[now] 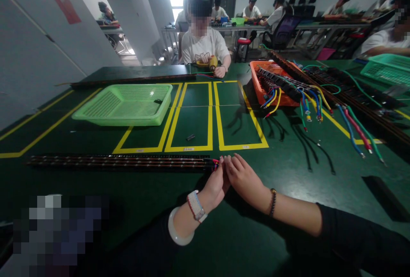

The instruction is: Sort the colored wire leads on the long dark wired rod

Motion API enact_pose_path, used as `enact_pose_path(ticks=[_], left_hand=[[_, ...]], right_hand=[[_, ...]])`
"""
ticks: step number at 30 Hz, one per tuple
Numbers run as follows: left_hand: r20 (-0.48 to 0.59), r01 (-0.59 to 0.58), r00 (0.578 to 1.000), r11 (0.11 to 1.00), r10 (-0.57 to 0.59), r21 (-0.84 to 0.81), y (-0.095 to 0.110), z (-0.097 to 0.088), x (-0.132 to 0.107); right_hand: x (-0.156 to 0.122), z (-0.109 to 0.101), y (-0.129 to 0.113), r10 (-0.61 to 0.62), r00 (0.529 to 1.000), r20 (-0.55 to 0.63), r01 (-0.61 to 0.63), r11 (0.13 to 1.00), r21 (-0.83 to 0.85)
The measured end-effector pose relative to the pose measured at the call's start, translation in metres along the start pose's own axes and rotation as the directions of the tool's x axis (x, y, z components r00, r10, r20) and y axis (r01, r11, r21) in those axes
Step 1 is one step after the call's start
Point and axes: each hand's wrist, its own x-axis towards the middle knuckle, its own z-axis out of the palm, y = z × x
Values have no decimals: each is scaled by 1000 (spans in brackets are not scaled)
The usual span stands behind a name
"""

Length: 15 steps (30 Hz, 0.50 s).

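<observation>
Head view: the left hand (214,189) appears to pinch red wires (216,161) at the long dark strip's (121,163) right end, on the counter (238,238); the right hand (245,178) meets it — its grip I cannot tell. Apparently wire handling — next calls for steady fingertips.

Brown-striped black strip (121,162), green table (288,168), yellow tape (210,116), lime basket (128,118), orange basket (255,77)

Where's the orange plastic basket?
In the head view, the orange plastic basket is right of centre on the dark green table, beyond the right hand, holding black strips.
</observation>
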Motion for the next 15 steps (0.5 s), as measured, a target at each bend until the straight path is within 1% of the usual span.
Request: enact_pose_path(ticks=[3, 7, 9, 12, 13, 15], left_hand=[[38, -2, 999, 1000, 2, 17, 0, -3, 3], [87, 0, 996, 999, -4, 47, -1, -6, 7], [121, 0, 993, 997, -9, 81, -1, -7, 8], [193, -11, 981, 989, -19, 150, 0, -6, 7], [205, -15, 978, 986, -20, 167, 0, -6, 6], [208, -17, 978, 982, -23, 190, 1, -5, 4]], right_hand=[[-6, -1, 1, 25, 1000, 6, -25, 999, 31], [-6, -14, 16, 35, 997, 68, -43, 992, 121], [-4, -22, 26, 91, 992, 84, -103, 982, 158], [-4, -28, 38, 168, 977, 130, -186, 972, 145], [-5, -29, 40, 163, 975, 151, -183, 974, 134], [-7, -27, 42, 119, 977, 177, -139, 984, 109]])
